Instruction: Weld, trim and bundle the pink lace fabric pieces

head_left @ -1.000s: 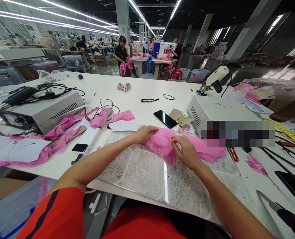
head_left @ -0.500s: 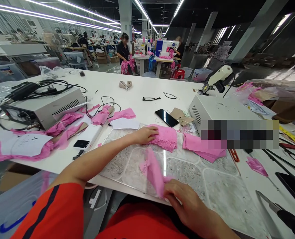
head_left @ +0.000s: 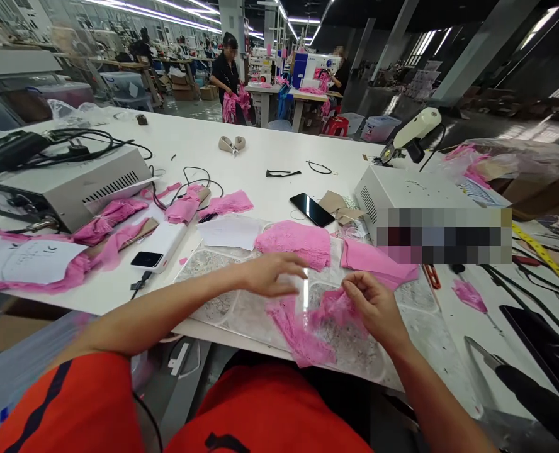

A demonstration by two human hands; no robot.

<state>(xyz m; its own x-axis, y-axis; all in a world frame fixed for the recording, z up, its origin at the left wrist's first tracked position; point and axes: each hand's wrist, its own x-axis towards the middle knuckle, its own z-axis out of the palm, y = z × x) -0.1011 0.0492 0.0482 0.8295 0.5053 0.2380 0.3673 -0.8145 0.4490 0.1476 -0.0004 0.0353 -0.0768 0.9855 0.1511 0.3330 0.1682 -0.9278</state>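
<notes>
A loose piece of pink lace fabric (head_left: 303, 336) lies on the marbled mat near the table's front edge, its right part raised. My right hand (head_left: 369, 305) pinches that raised part between thumb and fingers. Just above the left part of the fabric, my left hand (head_left: 277, 274) hovers with its fingers apart, holding nothing and slightly blurred. Beyond it rests a pink lace stack (head_left: 298, 242). To the right is a pile of flat pink pieces (head_left: 376, 261), partly behind my right hand. A white paper (head_left: 230, 232) lies left of the lace stack.
Grey boxes with cables stand left (head_left: 72, 185) and right (head_left: 416, 189). A phone (head_left: 311, 209) lies behind the lace stack. Scissors (head_left: 510, 371) and a dark tablet-like object (head_left: 539, 346) are at the right. A person (head_left: 227, 75) stands beyond the table.
My left hand has come off the lace stack and nearer to me. My right hand has moved up and to the right, lifting part of the loose lace. The view has shifted slightly.
</notes>
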